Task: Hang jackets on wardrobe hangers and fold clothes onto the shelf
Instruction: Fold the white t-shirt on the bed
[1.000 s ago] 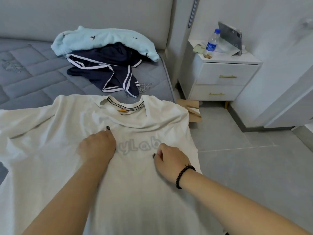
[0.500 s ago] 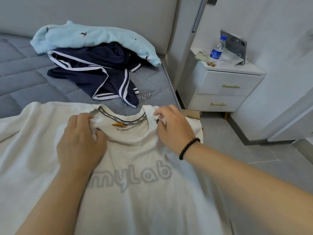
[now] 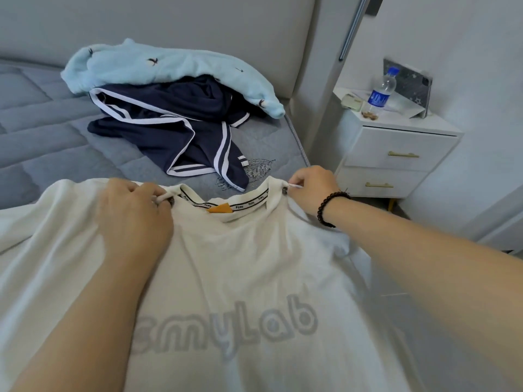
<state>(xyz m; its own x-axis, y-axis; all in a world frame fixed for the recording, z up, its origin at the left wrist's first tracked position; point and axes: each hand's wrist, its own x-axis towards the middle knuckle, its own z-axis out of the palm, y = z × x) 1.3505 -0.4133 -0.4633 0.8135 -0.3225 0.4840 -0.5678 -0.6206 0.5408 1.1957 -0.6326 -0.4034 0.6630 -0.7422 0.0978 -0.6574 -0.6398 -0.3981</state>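
A white T-shirt (image 3: pixel 254 267) with grey lettering lies front up across the bed edge, its collar towards the headboard. My left hand (image 3: pixel 133 216) pinches the fabric at the left shoulder beside the collar. My right hand (image 3: pixel 311 188), with a dark bead bracelet on the wrist, pinches the right shoulder seam at the collar's other side. Further up the bed a navy garment with white stripes (image 3: pixel 175 128) lies crumpled under a light blue fleece garment (image 3: pixel 158 66).
The grey quilted mattress (image 3: pixel 42 131) meets a padded headboard (image 3: pixel 169 21). To the right stands a white nightstand (image 3: pixel 396 154) with a water bottle (image 3: pixel 379 94) and a tablet on it. Grey tiled floor lies right of the bed.
Both hands moved up from the shirt's chest to the collar, then spread apart to the shoulders, each pinching fabric. The view shifted closer to the shirt.
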